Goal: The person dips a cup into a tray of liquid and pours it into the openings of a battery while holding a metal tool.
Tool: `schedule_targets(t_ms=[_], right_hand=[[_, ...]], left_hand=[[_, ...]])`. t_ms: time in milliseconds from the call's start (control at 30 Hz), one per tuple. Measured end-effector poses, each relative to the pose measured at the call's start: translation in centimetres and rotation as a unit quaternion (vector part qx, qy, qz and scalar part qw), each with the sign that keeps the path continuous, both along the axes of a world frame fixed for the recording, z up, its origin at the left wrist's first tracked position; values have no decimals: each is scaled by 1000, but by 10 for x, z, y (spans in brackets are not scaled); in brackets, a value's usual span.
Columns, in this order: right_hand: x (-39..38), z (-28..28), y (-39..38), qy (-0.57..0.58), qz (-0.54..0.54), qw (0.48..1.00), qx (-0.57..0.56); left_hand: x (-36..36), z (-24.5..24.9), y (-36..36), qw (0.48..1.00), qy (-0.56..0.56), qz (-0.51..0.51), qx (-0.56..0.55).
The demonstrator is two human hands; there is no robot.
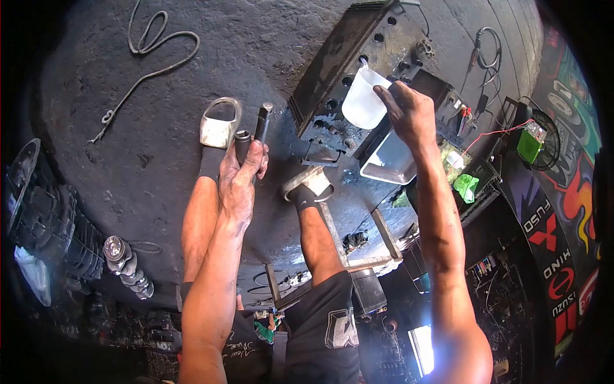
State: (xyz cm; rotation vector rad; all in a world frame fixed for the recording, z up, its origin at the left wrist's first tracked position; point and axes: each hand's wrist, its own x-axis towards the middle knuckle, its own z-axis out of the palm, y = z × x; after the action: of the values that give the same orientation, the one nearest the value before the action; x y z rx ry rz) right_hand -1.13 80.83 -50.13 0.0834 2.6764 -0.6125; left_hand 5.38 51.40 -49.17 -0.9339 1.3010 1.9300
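My right hand [411, 118] is closed narrowly on the white jug [364, 101], which lies just ahead of my fingers and to their left, over the dark metal block [368, 51] with round holes in its face. Nearer to me than the jug, a light-rimmed tray [389, 161] sits beside the block, partly behind my wrist. My left hand [238, 182], well apart from the jug, is wrapped around two dark metal cylinders [261, 123], their ends sticking out past my fingers above the floor [153, 115].
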Motion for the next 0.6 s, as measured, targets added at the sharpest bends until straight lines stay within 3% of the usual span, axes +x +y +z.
schedule_targets(t_ms=[600], right_hand=[[-3,4,1,-18,1,1000,5]], left_hand=[[1,-1,-2,1000,4,-2,-1]])
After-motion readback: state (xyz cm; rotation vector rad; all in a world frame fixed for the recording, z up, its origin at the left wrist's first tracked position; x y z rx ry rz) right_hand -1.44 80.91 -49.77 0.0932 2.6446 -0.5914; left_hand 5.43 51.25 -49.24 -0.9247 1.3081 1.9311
